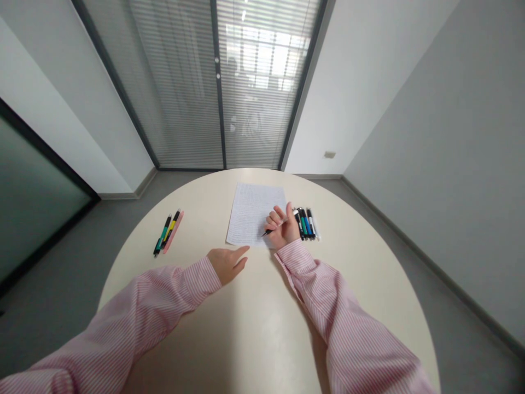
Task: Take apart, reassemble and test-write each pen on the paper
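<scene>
Two pink-and-white striped sleeves [162,303] reach in over the pale round bench [266,339]. The left hand [225,265] lies by the near edge of the paper, its fingers loosely spread and holding nothing visible; whether they touch the sheet I cannot tell. Left of it, well apart, three pens [168,232], teal, yellow and pink, lie side by side. The right hand [284,230] is turned partly palm up, fingers curled round a pen [267,232], dark tip over the written sheet of paper [256,210], thumb raised. Just beside that hand lies a row of pens [307,223]. Beyond stands a glass partition [184,82] with blinds
</scene>
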`<state>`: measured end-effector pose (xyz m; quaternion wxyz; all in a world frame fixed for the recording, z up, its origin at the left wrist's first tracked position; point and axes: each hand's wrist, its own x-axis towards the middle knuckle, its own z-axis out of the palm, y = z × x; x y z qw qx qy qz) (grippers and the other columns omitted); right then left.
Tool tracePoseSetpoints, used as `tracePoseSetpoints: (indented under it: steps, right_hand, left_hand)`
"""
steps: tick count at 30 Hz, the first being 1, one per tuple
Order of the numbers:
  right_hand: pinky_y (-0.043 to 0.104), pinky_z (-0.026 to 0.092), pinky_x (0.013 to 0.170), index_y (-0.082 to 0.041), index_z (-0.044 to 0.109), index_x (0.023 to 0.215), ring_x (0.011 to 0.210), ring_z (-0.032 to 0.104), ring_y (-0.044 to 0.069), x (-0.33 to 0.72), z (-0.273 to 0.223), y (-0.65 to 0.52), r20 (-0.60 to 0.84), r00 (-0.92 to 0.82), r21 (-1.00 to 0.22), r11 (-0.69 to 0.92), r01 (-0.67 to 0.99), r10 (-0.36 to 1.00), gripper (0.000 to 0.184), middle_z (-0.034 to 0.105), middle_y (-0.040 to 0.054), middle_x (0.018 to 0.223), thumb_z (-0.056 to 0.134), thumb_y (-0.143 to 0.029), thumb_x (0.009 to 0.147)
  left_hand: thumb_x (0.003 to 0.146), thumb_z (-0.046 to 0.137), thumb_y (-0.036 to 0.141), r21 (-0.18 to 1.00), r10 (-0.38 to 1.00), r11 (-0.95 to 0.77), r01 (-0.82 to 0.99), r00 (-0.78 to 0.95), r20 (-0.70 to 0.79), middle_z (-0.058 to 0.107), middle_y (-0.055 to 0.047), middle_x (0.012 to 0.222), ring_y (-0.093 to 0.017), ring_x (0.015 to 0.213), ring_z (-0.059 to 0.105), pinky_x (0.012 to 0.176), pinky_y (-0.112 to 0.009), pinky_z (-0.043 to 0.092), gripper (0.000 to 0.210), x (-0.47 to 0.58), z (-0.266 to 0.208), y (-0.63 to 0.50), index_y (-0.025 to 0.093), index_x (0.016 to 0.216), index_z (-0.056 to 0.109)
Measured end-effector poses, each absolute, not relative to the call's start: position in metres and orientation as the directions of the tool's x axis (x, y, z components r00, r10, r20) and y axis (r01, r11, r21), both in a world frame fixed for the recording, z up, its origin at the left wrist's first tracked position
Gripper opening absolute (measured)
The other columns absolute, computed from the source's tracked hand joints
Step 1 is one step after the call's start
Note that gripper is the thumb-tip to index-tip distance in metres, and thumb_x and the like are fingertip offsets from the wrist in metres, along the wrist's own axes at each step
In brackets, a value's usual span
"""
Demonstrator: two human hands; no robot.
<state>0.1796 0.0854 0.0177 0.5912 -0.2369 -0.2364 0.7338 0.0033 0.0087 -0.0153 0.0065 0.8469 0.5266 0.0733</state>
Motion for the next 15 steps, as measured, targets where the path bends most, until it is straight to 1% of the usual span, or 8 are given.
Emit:
tracePoseSetpoints:
  steps: [2, 3, 6, 8, 11, 15]
  right_hand:
    - [0.023, 0.035, 0.043, -0.019, 0.054, 0.073, 0.043, 0.033, 0.01, 0.1858, 0.0196, 0.0834, -0.042, -0.331, -0.533, -0.301, -0.791, 0.943, 0.052, 0.034, -0.0063, 0.049, 0.043, -0.07, 0.073]
    - [0.024, 0.036, 0.044, -0.019, 0.053, 0.072, 0.045, 0.034, 0.01, 0.1879, 0.0205, 0.082, -0.023, -0.378, -0.492, -0.339, -0.802, 0.926, 0.057, 0.035, -0.0056, 0.05, 0.038, -0.075, 0.072]
    - [0.026, 0.036, 0.047, -0.02, 0.047, 0.066, 0.046, 0.033, 0.011, 0.1896, 0.0227, 0.0779, 0.012, -0.455, -0.43, -0.407, -0.806, 0.89, 0.061, 0.032, -0.0056, 0.05, 0.033, -0.079, 0.069]
    - [0.027, 0.037, 0.049, -0.02, 0.045, 0.065, 0.047, 0.033, 0.011, 0.1882, 0.0243, 0.0762, 0.015, -0.49, -0.438, -0.435, -0.787, 0.871, 0.061, 0.03, -0.0057, 0.051, 0.031, -0.08, 0.069]
    - [0.029, 0.037, 0.052, -0.021, 0.042, 0.065, 0.049, 0.033, 0.012, 0.1865, 0.0259, 0.0754, 0.017, -0.527, -0.485, -0.454, -0.748, 0.85, 0.06, 0.03, -0.0052, 0.053, 0.029, -0.08, 0.069]
    - [0.03, 0.036, 0.053, -0.022, 0.031, 0.057, 0.05, 0.031, 0.013, 0.1869, 0.0223, 0.0764, 0.009, -0.527, -0.546, -0.438, -0.715, 0.85, 0.056, 0.03, -0.0046, 0.053, 0.025, -0.076, 0.072]
  left_hand:
    - [0.088, 0.038, 0.037, 0.077, 0.895, -0.443, 0.893, 0.435, 0.103, 0.071, -0.007, 0.073, -0.023, 0.064, 0.067, 0.054, -0.03, 0.047, 0.038, 0.0035, -0.0156, 0.0089, 0.024, 0.12, 0.054]
    - [0.089, 0.037, 0.037, 0.075, 0.894, -0.445, 0.893, 0.437, 0.098, 0.071, -0.007, 0.073, -0.023, 0.064, 0.067, 0.055, -0.03, 0.047, 0.038, 0.0036, -0.0157, 0.009, 0.024, 0.121, 0.054]
    - [0.089, 0.036, 0.037, 0.07, 0.894, -0.446, 0.892, 0.44, 0.087, 0.072, -0.007, 0.075, -0.023, 0.065, 0.067, 0.055, -0.03, 0.047, 0.039, 0.0037, -0.0156, 0.0091, 0.024, 0.122, 0.053]
    - [0.089, 0.036, 0.037, 0.07, 0.896, -0.443, 0.894, 0.438, 0.08, 0.072, -0.007, 0.076, -0.023, 0.066, 0.067, 0.056, -0.03, 0.048, 0.039, 0.0038, -0.0151, 0.0091, 0.024, 0.122, 0.053]
    - [0.089, 0.037, 0.037, 0.07, 0.898, -0.439, 0.896, 0.434, 0.07, 0.072, -0.007, 0.076, -0.022, 0.067, 0.067, 0.056, -0.028, 0.047, 0.039, 0.0041, -0.014, 0.0088, 0.024, 0.122, 0.053]
    - [0.089, 0.037, 0.037, 0.063, 0.9, -0.435, 0.898, 0.431, 0.072, 0.072, -0.007, 0.075, -0.021, 0.066, 0.067, 0.055, -0.027, 0.046, 0.039, 0.0043, -0.013, 0.0079, 0.024, 0.122, 0.053]
